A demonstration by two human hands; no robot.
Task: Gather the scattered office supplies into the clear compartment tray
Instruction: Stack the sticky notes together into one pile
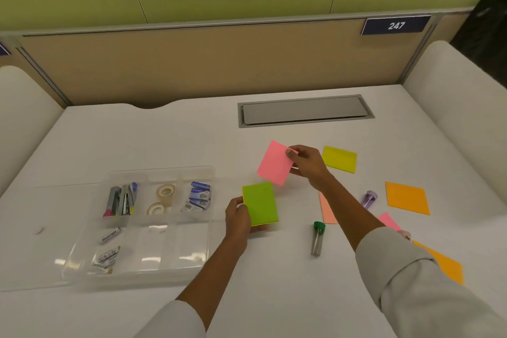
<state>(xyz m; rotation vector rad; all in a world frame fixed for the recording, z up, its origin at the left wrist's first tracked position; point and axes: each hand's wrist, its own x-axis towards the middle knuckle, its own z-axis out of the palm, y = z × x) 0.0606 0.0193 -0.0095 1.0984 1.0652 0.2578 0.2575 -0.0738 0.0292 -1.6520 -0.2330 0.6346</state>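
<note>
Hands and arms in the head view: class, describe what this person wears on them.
Both hands, left and right, are bare: no gloves, rings or watch show. Each arm has a light grey-white sleeve pushed up to about the elbow, leaving the forearms uncovered.

Tray left, loose notes right, on desk.

Single view, worn on my head, looking forward and down across the white desk from close above its near edge. It faces the far partition; my forearms enter from the near side.
</note>
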